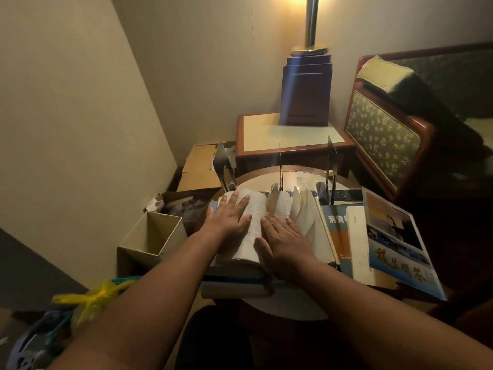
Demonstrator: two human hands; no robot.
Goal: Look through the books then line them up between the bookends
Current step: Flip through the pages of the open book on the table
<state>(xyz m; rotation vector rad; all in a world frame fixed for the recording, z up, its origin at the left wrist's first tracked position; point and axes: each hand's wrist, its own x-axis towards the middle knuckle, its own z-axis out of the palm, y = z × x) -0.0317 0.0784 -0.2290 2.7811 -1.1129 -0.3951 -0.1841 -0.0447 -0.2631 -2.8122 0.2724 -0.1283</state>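
While palm-down, left hand (230, 218), right hand (285, 243).

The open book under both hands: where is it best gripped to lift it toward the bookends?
Likely at the bound middle, from the near edge. The open book lies flat on a stack of books, its right pages fanned up loose, and the bookends crowd the far side.

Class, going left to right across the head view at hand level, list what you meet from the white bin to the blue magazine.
White bin → left hand → right hand → fanned pages → orange-and-blue book → white booklet → blue magazine.
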